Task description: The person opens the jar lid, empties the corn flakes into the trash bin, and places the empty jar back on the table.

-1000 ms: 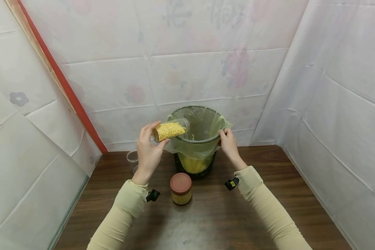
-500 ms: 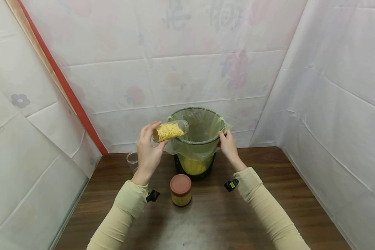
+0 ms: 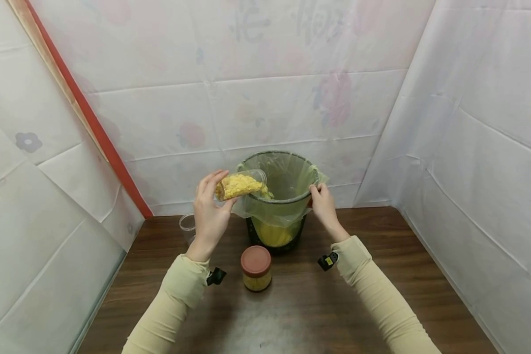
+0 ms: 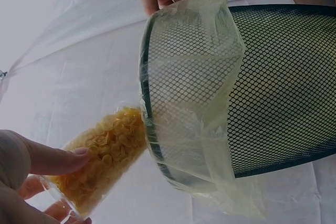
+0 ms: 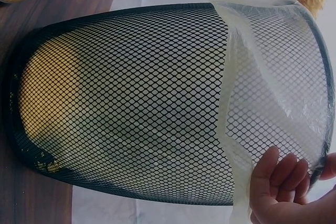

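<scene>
Bin, lined with a bag, upright near frame centre. Jar just left of its opening, long axis nearly level, mouth at the left rim. Left hand nearer the jar — clamped round its base end. Right hand grips the right rim. Yellow flakes spilling inside.

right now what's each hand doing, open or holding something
Left hand: holding the tilted clear jar of yellow flakes.
Right hand: gripping the lined rim of the mesh bin.
</scene>
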The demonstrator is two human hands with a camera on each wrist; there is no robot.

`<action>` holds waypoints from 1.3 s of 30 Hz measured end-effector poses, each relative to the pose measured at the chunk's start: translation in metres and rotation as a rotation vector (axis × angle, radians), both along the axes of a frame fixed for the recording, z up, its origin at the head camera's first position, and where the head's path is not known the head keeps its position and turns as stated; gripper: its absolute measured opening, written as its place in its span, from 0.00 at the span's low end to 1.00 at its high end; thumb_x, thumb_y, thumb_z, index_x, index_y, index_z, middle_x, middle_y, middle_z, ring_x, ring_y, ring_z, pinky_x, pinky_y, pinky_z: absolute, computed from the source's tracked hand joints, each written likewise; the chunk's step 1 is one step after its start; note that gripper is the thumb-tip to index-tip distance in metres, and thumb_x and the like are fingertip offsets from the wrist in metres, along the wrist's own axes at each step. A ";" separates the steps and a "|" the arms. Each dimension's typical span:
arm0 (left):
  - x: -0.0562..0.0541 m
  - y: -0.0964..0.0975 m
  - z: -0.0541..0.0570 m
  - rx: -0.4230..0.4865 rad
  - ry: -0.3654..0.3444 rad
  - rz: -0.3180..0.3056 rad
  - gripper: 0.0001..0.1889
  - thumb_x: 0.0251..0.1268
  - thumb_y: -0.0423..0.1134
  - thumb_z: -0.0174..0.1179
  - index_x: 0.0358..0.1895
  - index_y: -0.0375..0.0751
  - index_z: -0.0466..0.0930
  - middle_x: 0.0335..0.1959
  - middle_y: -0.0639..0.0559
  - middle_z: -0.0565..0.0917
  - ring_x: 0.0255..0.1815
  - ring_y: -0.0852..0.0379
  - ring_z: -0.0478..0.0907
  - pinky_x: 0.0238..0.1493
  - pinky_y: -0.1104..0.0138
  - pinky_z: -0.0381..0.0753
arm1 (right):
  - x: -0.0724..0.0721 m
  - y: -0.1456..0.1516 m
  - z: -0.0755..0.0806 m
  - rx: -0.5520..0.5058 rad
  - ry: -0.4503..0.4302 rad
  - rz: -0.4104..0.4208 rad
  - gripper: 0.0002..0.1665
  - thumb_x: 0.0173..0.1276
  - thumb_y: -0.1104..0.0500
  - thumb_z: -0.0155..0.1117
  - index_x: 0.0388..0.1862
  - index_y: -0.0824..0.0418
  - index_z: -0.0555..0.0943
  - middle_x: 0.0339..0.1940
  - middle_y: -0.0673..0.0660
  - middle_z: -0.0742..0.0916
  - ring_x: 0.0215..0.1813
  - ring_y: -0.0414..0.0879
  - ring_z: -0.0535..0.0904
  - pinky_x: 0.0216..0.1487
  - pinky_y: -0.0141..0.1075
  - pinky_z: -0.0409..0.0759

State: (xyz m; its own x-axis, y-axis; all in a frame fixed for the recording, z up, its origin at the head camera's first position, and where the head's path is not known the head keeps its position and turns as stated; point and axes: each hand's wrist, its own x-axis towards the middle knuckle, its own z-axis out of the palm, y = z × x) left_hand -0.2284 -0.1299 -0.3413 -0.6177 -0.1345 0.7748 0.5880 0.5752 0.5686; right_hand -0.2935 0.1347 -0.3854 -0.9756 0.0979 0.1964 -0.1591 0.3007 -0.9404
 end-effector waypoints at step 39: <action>-0.005 -0.005 0.000 -0.033 -0.085 0.005 0.37 0.49 0.31 0.71 0.66 0.45 0.69 0.57 0.39 0.73 0.58 0.43 0.69 0.54 0.50 0.70 | 0.000 0.000 0.000 0.029 0.001 -0.001 0.17 0.77 0.51 0.41 0.29 0.59 0.63 0.21 0.55 0.74 0.28 0.52 0.76 0.38 0.42 0.82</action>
State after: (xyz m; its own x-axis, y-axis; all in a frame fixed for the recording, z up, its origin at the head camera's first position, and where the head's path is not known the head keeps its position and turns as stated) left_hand -0.2334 -0.1349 -0.3411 -0.6807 -0.1129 0.7238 0.5354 0.5977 0.5967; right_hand -0.2939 0.1345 -0.3853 -0.9753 0.0933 0.2003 -0.1598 0.3279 -0.9311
